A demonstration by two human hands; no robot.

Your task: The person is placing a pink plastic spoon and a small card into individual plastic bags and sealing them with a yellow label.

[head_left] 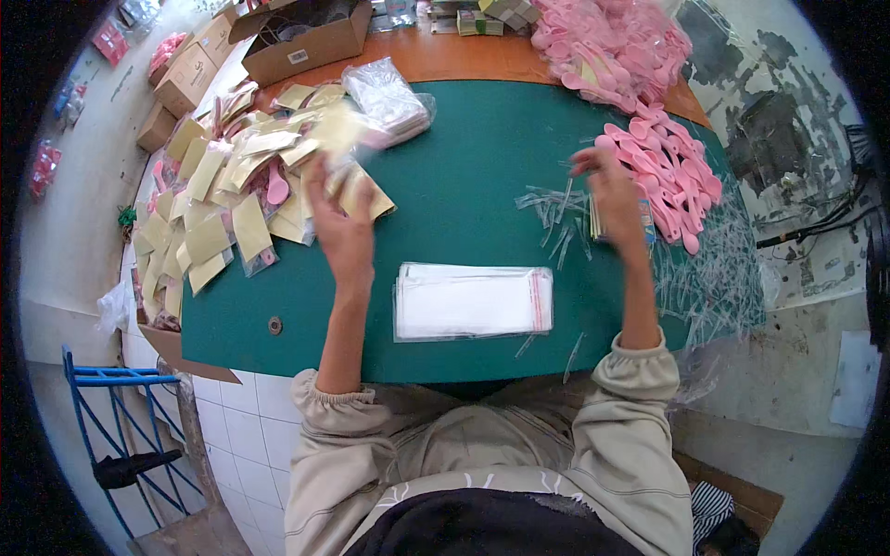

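My left hand (344, 227) is raised at the near edge of a pile of packets with cream cards (246, 167). Its fingers are apart and seem to hold nothing. Just beyond the fingertips a cream card packet (338, 128) is smeared by motion, apparently in the air. My right hand (612, 199) hovers beside a small stack of cards (595, 222), partly hidden under it, and next to a heap of pink plastic spoons (663, 167). Its fingers are loosely spread, slightly blurred. Between my forearms lies a stack of clear plastic sleeves (473, 301).
A clear-wrapped bundle of bags (389, 97) lies at the back. More bagged pink spoons (612, 46) fill the back right. Clear plastic strips (714, 269) litter the right side. An open cardboard box (301, 51) and a blue metal frame (120, 380) stand left.
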